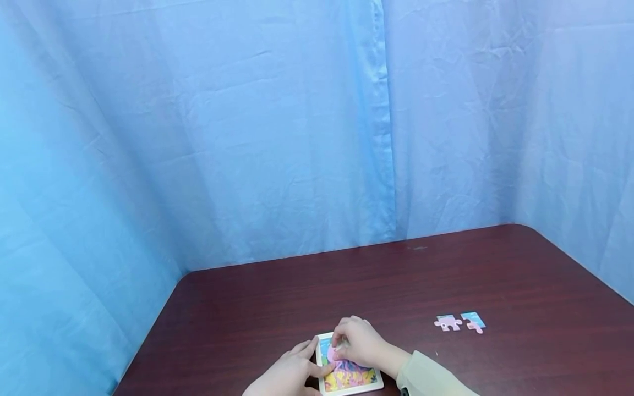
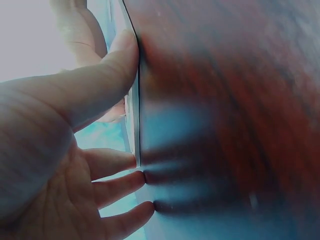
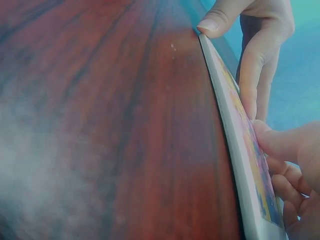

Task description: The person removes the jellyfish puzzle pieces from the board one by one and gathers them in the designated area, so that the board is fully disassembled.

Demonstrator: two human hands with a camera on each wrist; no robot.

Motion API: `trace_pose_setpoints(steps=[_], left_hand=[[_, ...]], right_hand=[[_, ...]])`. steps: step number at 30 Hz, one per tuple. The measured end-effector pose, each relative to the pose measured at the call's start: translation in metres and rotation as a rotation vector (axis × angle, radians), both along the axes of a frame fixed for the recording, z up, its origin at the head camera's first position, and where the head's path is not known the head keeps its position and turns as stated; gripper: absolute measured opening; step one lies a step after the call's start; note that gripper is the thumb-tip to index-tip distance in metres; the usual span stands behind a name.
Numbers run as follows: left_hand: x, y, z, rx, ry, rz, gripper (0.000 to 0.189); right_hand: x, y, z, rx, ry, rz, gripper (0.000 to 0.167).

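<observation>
- We see the right hand (image 1: 360, 342) bent over the upper middle of the puzzle, its fingers curled and its thumb tip down on the printed surface; the gap between thumb and forefinger is small, and we cannot tell whether a piece is pinched there.
- We see the left hand (image 1: 292, 371) at nine o'clock of the puzzle, fingers spread and fairly straight, thumb at the near left corner, one finger reaching onto the picture and others along the left edge toward the far corner.
- Between and beneath both hands we find the puzzle tray (image 3: 234, 135), lying flat, with a white rim.
- Inside the rim we make out a colourful picture (image 1: 349, 377), yellow toward six o'clock, with pink, purple and blue above.
- At four o'clock from the right hand we see a pale sleeve (image 1: 431, 377).
- Well apart from the tray, at two o'clock, we see a pink loose piece (image 1: 448, 323) just beside a blue-and-pink piece (image 1: 474, 319).
- Under everything we see a dark red-brown table (image 1: 247, 313).
- Past its far edge, at twelve o'clock, hangs a light blue curtain (image 1: 277, 165).
</observation>
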State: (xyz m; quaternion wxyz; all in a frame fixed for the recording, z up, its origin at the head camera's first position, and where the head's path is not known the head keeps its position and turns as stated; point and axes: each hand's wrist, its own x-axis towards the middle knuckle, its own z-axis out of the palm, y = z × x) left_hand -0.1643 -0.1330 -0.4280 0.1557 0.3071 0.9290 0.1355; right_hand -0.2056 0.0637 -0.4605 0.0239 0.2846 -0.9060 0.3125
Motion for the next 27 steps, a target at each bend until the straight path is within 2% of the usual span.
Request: trace_pose_setpoints(steps=[10, 16, 23, 27], left_hand=[[-0.0011, -0.0002, -0.0010, -0.002, 0.005, -0.002, 0.052], [-0.0012, 0.0003, -0.0013, -0.014, 0.040, -0.027, 0.052], [-0.0007, 0.0008, -0.0016, -0.031, 0.092, -0.045, 0.052], [-0.0009, 0.0007, -0.0015, -0.031, 0.102, -0.049, 0.051]], right_hand=[[-0.0034, 0.0001, -0.0014, -0.030, -0.009, 0.036, 0.017], [-0.0046, 0.0008, 0.0008, -0.058, -0.073, 0.054, 0.017], [-0.0058, 0.0003, 0.0025, -0.037, -0.121, 0.041, 0.033], [-0.0080, 0.0000, 0.0020, -0.019, -0.120, 0.048, 0.035]])
